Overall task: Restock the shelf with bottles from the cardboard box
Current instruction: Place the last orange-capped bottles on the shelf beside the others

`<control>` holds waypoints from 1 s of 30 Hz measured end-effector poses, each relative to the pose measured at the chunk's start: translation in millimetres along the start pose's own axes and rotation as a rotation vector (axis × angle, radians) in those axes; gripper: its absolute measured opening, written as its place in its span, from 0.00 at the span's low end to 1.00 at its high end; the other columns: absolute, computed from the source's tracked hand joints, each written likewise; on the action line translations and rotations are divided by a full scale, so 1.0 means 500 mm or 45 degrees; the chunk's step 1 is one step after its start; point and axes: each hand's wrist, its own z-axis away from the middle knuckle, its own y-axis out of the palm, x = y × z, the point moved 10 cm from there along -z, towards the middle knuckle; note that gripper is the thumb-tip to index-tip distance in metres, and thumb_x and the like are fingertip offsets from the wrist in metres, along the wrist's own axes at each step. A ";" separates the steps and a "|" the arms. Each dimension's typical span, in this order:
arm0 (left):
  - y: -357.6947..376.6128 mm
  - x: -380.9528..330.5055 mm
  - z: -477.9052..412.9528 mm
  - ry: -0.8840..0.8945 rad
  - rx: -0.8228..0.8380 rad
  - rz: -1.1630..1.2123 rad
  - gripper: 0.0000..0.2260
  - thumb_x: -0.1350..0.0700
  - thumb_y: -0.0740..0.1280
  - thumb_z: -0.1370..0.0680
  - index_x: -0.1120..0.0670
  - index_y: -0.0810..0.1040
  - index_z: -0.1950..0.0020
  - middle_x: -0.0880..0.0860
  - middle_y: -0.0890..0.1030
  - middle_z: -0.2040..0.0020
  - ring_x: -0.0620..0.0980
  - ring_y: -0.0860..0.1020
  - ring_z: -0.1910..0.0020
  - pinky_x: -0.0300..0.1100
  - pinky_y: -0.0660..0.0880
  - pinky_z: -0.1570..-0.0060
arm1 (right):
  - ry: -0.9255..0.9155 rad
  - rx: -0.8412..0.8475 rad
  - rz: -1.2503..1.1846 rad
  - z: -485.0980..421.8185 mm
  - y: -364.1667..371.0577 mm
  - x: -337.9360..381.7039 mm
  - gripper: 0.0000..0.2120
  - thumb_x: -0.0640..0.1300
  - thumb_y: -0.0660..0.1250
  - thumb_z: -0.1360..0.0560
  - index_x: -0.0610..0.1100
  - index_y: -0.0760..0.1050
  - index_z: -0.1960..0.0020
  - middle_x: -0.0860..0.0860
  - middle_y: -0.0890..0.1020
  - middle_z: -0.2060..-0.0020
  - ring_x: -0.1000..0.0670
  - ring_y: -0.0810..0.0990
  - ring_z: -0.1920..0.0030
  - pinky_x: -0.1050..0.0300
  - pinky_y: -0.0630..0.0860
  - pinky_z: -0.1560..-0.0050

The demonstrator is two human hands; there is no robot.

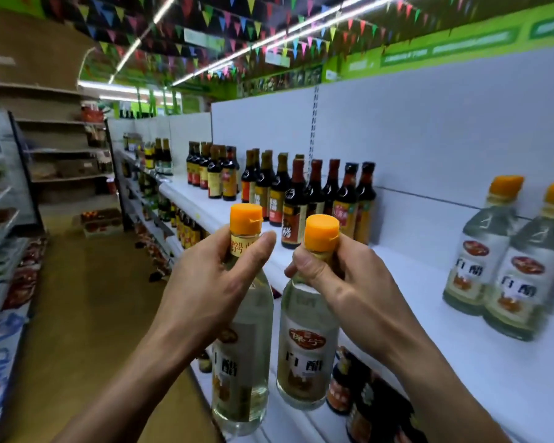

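The shelved vinegar bottle [525, 276] at far right is cut off by the frame edge, and the dark bottles [359, 398] on the lower tier are blurred. Curled fingers hide both held necks. The left hand [211, 282] grips the left vinegar bottle [243, 362]. The right hand [343, 276] grips the right vinegar bottle [307, 356] just beside it. Both bottles hang roughly upright before the white shelf [429, 298], forearms reaching forward.

The left forearm [135, 372] and right forearm [429, 362] reach up and forward, bare and converging. The left hand [218, 276] wraps thumb and fingers round the neck of the left bottle [247, 330] — the right hand [336, 276] grips the right bottle [307, 346] likewise, thumb toward the camera.
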 end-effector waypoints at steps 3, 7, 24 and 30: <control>0.036 -0.060 -0.038 0.060 0.033 0.044 0.13 0.34 0.61 0.25 0.39 0.79 0.60 0.41 0.82 0.64 0.43 0.80 0.64 0.47 0.77 0.62 | -0.059 -0.043 -0.014 -0.010 -0.059 0.017 0.15 0.61 0.63 0.22 0.49 0.78 0.51 0.53 0.86 0.57 0.55 0.85 0.53 0.46 0.82 0.47; 0.081 -0.122 -0.086 0.124 0.024 0.127 0.23 0.28 0.61 0.26 0.47 0.80 0.57 0.49 0.84 0.60 0.50 0.83 0.59 0.61 0.81 0.53 | -0.114 -0.123 0.010 -0.017 -0.143 0.032 0.17 0.63 0.62 0.23 0.50 0.79 0.52 0.53 0.86 0.58 0.54 0.85 0.53 0.44 0.81 0.47; 0.399 -0.252 -0.175 0.300 0.295 0.484 0.29 0.29 0.62 0.27 0.57 0.77 0.59 0.60 0.81 0.62 0.63 0.82 0.59 0.65 0.80 0.52 | 0.105 -0.564 0.383 0.070 -0.434 -0.057 0.17 0.63 0.61 0.22 0.51 0.78 0.53 0.57 0.86 0.59 0.58 0.84 0.55 0.45 0.80 0.48; 0.507 -0.259 -0.198 0.348 0.389 0.544 0.24 0.29 0.62 0.26 0.49 0.76 0.61 0.54 0.79 0.67 0.59 0.81 0.63 0.63 0.81 0.55 | 0.220 -0.669 0.456 0.092 -0.490 -0.096 0.15 0.62 0.60 0.21 0.51 0.78 0.52 0.57 0.86 0.57 0.60 0.84 0.54 0.48 0.80 0.46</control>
